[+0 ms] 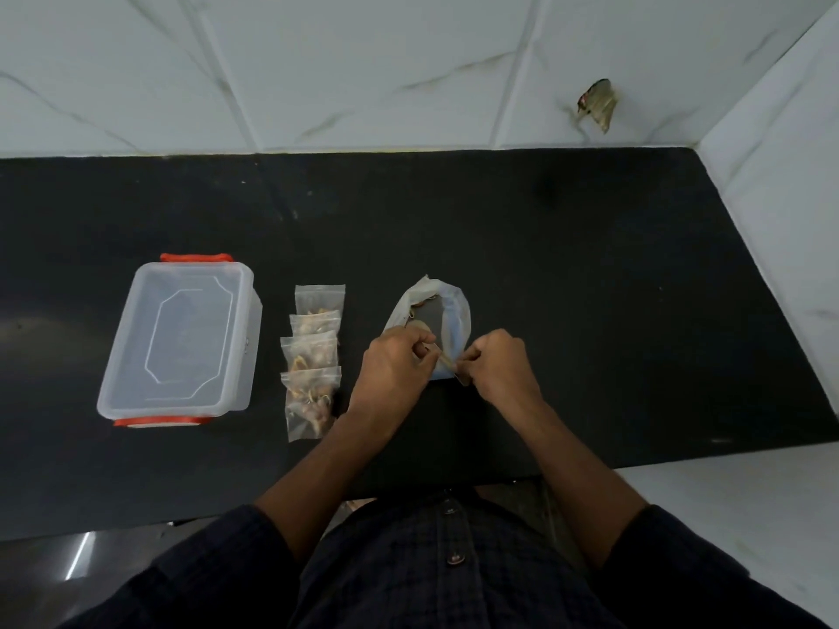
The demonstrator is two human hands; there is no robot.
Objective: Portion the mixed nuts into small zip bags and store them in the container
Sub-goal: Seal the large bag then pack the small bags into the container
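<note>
Head view: both hands, left hand [394, 361] and right hand [497, 365], pinched a small clear zip bag [447, 366] between them (long axis left-right), lidded clear plastic container [181, 338] well left.

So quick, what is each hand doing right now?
Left hand: closed, pinching one end of a small zip bag.
Right hand: closed, pinching the other end of the same bag.
</note>
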